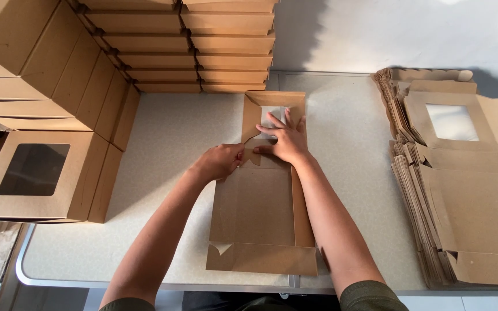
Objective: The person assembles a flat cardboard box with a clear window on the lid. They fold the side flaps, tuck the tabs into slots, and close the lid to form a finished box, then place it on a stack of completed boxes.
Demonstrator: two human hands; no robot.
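The flat brown cardboard box blank with a clear window in its lid panel [263, 201] lies lengthwise in the middle of the pale speckled table [168, 138], its far end partly folded up and its near flap lying flat toward the person. By its look it is thin kraft board: light, stiff along the panels and ready to bend only at the scored creases, so it would likely buckle or tear if pulled at the small tabs too hard, and the window film is probably the weakest spot. The best places to hold it seem to be the side walls and flaps close to their creases. The left hand [221, 162] pinches a small side tab at the left wall, its grip narrow and closed on the board; the right hand [283, 138] lies spread and flat on the panel beside the window, pressing it down rather than grasping, fingers wide. To the right stands a tall, fanned stack of the same unfolded brown blanks [462, 190]. To the left and along the far edge stand rows of finished brown cardboard boxes [162, 52], one near box showing its square window [33, 169].
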